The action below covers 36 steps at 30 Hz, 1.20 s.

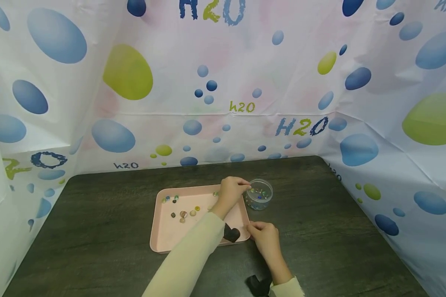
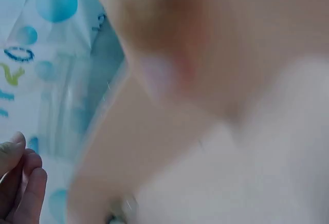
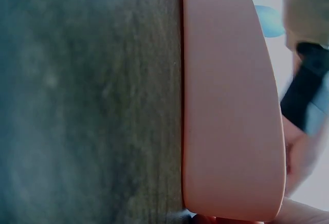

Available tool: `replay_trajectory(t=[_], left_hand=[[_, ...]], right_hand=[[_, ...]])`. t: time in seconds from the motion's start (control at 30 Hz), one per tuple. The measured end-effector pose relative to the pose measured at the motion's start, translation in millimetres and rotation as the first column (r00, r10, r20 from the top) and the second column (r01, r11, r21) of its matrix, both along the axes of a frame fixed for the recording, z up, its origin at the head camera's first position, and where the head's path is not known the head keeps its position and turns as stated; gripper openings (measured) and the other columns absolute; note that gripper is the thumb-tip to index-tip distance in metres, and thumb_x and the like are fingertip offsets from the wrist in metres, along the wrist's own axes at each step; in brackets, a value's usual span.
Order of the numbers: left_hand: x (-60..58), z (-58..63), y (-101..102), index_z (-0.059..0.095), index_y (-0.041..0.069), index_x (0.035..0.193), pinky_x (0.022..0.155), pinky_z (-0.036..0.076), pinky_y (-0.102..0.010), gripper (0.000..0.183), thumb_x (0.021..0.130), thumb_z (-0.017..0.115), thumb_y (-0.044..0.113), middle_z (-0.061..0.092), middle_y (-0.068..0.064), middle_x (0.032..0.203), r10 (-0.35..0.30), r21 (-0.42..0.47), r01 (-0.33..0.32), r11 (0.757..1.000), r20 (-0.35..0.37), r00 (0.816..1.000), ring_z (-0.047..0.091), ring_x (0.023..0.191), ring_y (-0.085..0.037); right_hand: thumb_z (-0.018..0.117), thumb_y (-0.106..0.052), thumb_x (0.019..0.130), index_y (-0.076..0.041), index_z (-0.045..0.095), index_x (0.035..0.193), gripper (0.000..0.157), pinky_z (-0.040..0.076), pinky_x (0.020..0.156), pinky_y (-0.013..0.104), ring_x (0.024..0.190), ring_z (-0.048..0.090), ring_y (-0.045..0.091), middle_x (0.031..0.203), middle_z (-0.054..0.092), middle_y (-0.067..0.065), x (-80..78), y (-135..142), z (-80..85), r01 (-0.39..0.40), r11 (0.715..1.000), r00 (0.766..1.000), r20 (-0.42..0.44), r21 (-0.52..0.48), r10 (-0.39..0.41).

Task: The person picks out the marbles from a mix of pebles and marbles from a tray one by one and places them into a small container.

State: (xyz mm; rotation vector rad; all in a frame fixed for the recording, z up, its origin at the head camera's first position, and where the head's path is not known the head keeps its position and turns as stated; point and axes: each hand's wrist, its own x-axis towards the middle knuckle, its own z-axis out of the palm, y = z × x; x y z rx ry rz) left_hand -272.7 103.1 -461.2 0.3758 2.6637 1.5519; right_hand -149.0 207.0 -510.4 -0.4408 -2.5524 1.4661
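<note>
Your left hand (image 1: pixel 228 194) reaches over the far right part of the pink tray (image 1: pixel 163 239), its thumb and fingertips drawn narrow at the near-left rim of the clear round jar (image 1: pixel 267 202). You cannot tell whether a bead sits between those tips. The jar stands on the table (image 1: pixel 338 231), just right of that hand and just outside the tray, with small coloured beads (image 1: pixel 259 193) inside it.

Your right hand (image 1: pixel 266 239) pinches the tray's near right corner, nearer you than the jar; in the right wrist view, the tray's pink side wall rises beside the bare table top.

Left of your left hand, and nearer you, a loose group of stones (image 1: pixel 183 214) lies in the tray: brown, pale, yellow and dark. Farther left, small green, blue and dark beads (image 1: pixel 167 199) lie near its far left corner. A few greenish beads (image 1: pixel 215 194) lie just left of the same hand. Beyond both hands hangs a white sheet (image 1: pixel 163 103) with blue and green spots and H2O lettering.
</note>
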Motion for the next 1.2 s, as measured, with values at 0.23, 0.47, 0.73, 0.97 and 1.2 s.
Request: replay_trajectory(t=[0.23,0.47,0.73,0.97,1.2], left_hand=[[-10.8,-11.7,-42.1,0.08,0.006,0.099,0.054,0.051,-0.022,0.013,0.093,0.07,0.014,0.077,-0.014,0.093,0.074,0.034,-0.075,0.997,0.019,0.997,0.069,0.069,-0.028],[-17.9,-17.8,-75.1,0.081,0.01,0.095,0.058,0.044,-0.023,0.012,0.093,0.07,0.015,0.077,-0.011,0.103,0.145,-0.041,-0.146,0.988,-0.018,0.989,0.061,0.069,-0.017],[-14.2,-20.2,-86.4,0.081,0.01,0.093,0.069,0.053,-0.03,0.012,0.093,0.069,0.012,0.078,-0.009,0.096,0.126,-0.111,-0.132,0.985,-0.058,0.99,0.07,0.086,-0.024],[-12.7,-28.9,-86.5,0.08,0.009,0.091,0.066,0.053,-0.027,0.009,0.09,0.073,0.013,0.078,-0.01,0.092,0.099,-0.16,-0.109,0.981,-0.07,0.993,0.071,0.079,-0.02],[-13.1,-36.0,-88.3,0.08,0.008,0.091,0.063,0.054,-0.026,0.009,0.09,0.073,0.013,0.078,-0.01,0.09,0.08,-0.162,-0.09,0.983,-0.069,0.994,0.071,0.075,-0.018]], right_hand=[[0.074,-0.012,0.083,0.002,0.08,0.086,0.015,0.049,0.053,0.018,0.06,0.059,0.005,0.083,0.077,0.013,-0.4,-0.7,0.7,0.002,1.0,1.0,0.01,-0.008,-0.002],[0.073,-0.013,0.083,0.0,0.08,0.086,0.015,0.046,0.053,0.019,0.059,0.055,0.005,0.076,0.076,0.009,-0.9,0.3,2.9,0.009,1.0,1.0,0.014,-0.002,-0.009],[0.073,-0.014,0.082,-0.001,0.08,0.082,0.014,0.042,0.052,0.02,0.06,0.052,0.006,0.077,0.075,0.008,-0.2,0.8,3.7,0.017,1.0,1.0,0.015,0.006,-0.017],[0.074,-0.014,0.083,0.0,0.08,0.085,0.016,0.043,0.052,0.02,0.059,0.052,0.006,0.069,0.072,0.005,-0.2,0.1,3.5,0.017,1.0,1.0,0.025,-0.004,-0.017],[0.073,-0.015,0.084,0.0,0.08,0.085,0.016,0.043,0.051,0.02,0.058,0.052,0.007,0.07,0.072,0.005,-1.0,-1.1,1.8,0.024,1.0,0.999,0.034,-0.01,-0.023]])
